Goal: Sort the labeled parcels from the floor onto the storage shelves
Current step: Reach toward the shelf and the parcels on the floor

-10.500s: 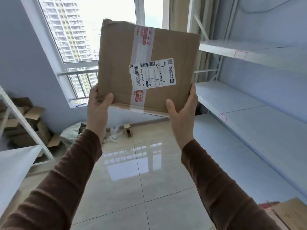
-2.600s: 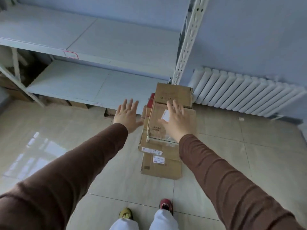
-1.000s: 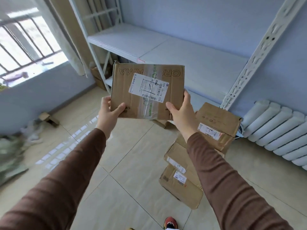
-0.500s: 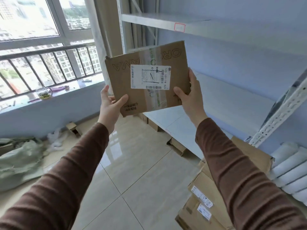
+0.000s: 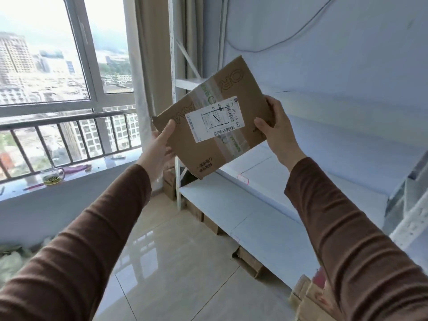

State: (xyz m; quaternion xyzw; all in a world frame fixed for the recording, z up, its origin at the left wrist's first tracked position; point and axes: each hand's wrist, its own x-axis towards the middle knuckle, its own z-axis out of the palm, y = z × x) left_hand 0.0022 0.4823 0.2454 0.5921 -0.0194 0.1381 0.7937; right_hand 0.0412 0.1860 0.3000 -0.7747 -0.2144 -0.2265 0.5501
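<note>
Glossy beige tiled floor point(image 5: 176, 262) underfoot, mirroring the daylight. Pale blue walls, a large window with a dark metal railing point(image 5: 69, 126) on the left, tower blocks beyond. Beige curtain point(image 5: 148, 66) hanging at the window's right edge.

White metal storage shelves point(image 5: 266, 218) along the right wall, with two bare boards in view, one low and one higher behind the parcel; a small red-edged tag point(image 5: 242, 180) on the front lip of the upper one. Brown cartons point(image 5: 208, 218) tucked under the lowest board, more cardboard boxes point(image 5: 308, 295) at the bottom right, cut off by the edge and by the right sleeve. On the window sill, a glass mug with greenish contents point(image 5: 51, 177) and a flat purple item, too blurred to name. Pale green bag-like heap point(image 5: 11, 260) at the far left, only partly shown.

Flat brown cardboard parcel with a white shipping label point(image 5: 215, 119) held in the air in front of the shelves, tilted with its right end higher, above the floor and clear of the boards. Left hand point(image 5: 159, 147) at the lower left edge, thumb laid on the front face, fingers behind and hidden. Right hand point(image 5: 275, 128) clasping the right edge, fingers wrapped behind, thumb in front. Label print and tape lettering too small to read surely. Thin cable point(image 5: 289, 38) looping across the wall above.
</note>
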